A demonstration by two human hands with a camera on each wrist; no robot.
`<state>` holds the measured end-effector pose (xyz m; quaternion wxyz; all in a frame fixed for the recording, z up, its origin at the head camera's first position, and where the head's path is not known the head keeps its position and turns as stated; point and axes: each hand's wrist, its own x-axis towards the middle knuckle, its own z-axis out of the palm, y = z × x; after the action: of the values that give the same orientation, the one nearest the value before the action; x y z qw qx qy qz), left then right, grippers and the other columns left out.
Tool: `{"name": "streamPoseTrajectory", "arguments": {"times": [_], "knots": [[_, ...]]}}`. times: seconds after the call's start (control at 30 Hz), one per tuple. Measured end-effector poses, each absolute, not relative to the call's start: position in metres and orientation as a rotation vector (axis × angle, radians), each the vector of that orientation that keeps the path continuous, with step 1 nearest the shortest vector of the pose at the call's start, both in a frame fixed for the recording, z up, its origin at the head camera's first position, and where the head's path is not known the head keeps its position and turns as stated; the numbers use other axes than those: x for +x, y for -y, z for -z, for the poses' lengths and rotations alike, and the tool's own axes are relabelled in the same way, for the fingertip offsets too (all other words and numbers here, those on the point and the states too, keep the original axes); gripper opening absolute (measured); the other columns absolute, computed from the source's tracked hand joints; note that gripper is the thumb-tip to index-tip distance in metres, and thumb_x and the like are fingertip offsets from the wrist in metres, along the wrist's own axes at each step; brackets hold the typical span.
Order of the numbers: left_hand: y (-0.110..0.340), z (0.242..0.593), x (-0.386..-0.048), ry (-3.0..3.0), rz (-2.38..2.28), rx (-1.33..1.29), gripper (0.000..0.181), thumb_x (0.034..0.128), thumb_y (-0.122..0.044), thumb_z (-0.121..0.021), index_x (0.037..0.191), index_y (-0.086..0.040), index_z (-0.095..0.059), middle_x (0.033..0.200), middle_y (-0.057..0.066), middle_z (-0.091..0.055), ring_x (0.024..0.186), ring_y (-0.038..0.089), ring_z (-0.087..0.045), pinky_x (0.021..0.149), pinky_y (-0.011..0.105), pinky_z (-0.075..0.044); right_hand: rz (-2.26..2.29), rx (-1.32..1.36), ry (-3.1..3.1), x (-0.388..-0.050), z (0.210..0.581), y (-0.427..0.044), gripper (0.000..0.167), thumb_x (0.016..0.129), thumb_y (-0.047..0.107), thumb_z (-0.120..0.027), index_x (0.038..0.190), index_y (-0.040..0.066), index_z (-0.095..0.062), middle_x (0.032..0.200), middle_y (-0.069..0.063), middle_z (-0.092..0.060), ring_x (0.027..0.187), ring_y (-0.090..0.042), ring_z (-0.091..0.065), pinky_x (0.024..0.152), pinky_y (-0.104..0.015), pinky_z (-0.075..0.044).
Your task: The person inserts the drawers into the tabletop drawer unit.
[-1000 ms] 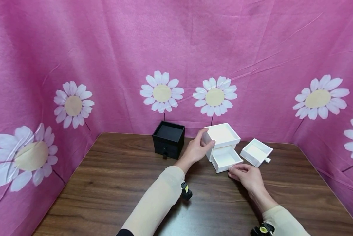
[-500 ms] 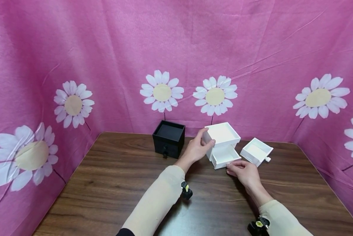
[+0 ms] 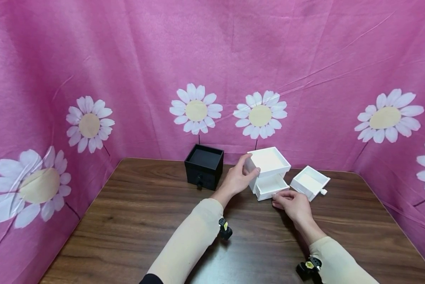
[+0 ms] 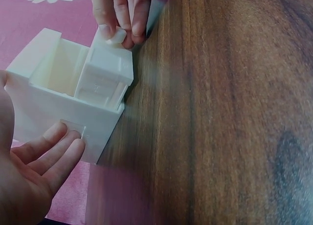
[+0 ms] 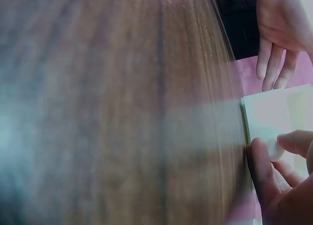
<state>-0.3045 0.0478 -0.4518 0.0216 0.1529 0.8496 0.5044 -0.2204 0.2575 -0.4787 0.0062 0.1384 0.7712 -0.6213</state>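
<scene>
A small white drawer box [image 3: 269,161] stands on the table, its lower drawer [image 3: 271,186] partly pulled out below the top tray. The slot above that drawer shows as a gap in the left wrist view. My left hand [image 3: 236,177] rests against the box's left side, extended fingers [image 4: 61,151] touching the wall. At the drawer's front, my right hand [image 3: 295,207] pinches the small white knob [image 4: 117,35] between thumb and fingers; the knob [image 5: 274,149] also shows in the right wrist view. A separate white drawer [image 3: 310,181] with its own knob lies right of the box.
A black drawer box [image 3: 204,166] with a dark knob stands left of my left hand. Behind the wooden table [image 3: 145,221] and along its sides hangs a pink cloth [image 3: 145,79] printed with daisies.
The lower drawer has slid inward, further into the white box, with my right hand moving along at its knob. My left hand has stayed at the box's side.
</scene>
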Motion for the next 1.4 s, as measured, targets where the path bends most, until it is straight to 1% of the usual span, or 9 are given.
{"name": "streamPoseTrajectory", "arguments": {"times": [0.3, 0.6, 0.87, 1.0, 1.2, 1.4], "knots": [[-0.049, 0.448, -0.303, -2.63, -1.546, 0.479, 0.066, 0.1038, -0.054, -0.066, 0.163, -0.038, -0.041, 0.091, 0.001, -0.061, 0.079, 0.012, -0.057, 0.069, 0.028, -0.045, 1.969, 0.404, -2.415, -0.225, 0.478, -0.259, 0.028, 0.101, 0.0, -0.07, 0.12, -0.022, -0.065, 0.085, -0.001, -0.079, 0.07, -0.004, -0.076, 0.073, -0.024, -0.065], [-0.048, 0.448, -0.303, -2.634, -1.548, 0.468, 0.066, 0.1037, -0.054, -0.066, 0.162, -0.037, -0.042, 0.091, 0.0, -0.062, 0.081, 0.013, -0.057, 0.07, 0.028, -0.045, 1.959, 0.395, -2.402, -0.231, 0.476, -0.257, 0.033, 0.102, 0.001, -0.07, 0.123, -0.023, -0.063, 0.086, 0.002, -0.075, 0.072, -0.005, -0.076, 0.074, -0.024, -0.065], [-0.047, 0.448, -0.302, -2.639, -1.547, 0.472, 0.065, 0.1039, -0.054, -0.066, 0.162, -0.037, -0.043, 0.09, 0.0, -0.061, 0.079, 0.012, -0.057, 0.07, 0.027, -0.044, 1.984, 0.412, -2.38, -0.237, 0.482, -0.256, 0.031, 0.102, 0.0, -0.069, 0.123, -0.022, -0.063, 0.086, 0.0, -0.077, 0.071, -0.006, -0.076, 0.073, -0.025, -0.066], [-0.047, 0.447, -0.301, -2.643, -1.545, 0.472, 0.065, 0.1038, -0.053, -0.066, 0.162, -0.036, -0.043, 0.089, 0.0, -0.062, 0.079, 0.011, -0.057, 0.07, 0.027, -0.045, 2.003, 0.405, -2.376, -0.238, 0.481, -0.254, 0.03, 0.102, -0.001, -0.069, 0.122, -0.023, -0.063, 0.085, 0.001, -0.076, 0.071, -0.005, -0.075, 0.073, -0.025, -0.066], [-0.048, 0.446, -0.302, -2.668, -1.529, 0.482, 0.064, 0.1038, -0.051, -0.067, 0.161, -0.034, -0.044, 0.086, -0.001, -0.063, 0.077, 0.01, -0.058, 0.07, 0.026, -0.045, 1.978, 0.372, -2.41, -0.241, 0.478, -0.252, 0.03, 0.102, 0.0, -0.068, 0.121, -0.023, -0.064, 0.084, 0.002, -0.076, 0.072, -0.003, -0.075, 0.073, -0.024, -0.065], [-0.048, 0.446, -0.302, -2.662, -1.523, 0.473, 0.065, 0.1033, -0.052, -0.067, 0.161, -0.033, -0.044, 0.086, -0.002, -0.064, 0.077, 0.009, -0.058, 0.071, 0.025, -0.045, 1.965, 0.377, -2.407, -0.245, 0.478, -0.251, 0.031, 0.102, 0.002, -0.069, 0.122, -0.022, -0.064, 0.086, 0.001, -0.076, 0.072, -0.004, -0.075, 0.073, -0.024, -0.065]]}}
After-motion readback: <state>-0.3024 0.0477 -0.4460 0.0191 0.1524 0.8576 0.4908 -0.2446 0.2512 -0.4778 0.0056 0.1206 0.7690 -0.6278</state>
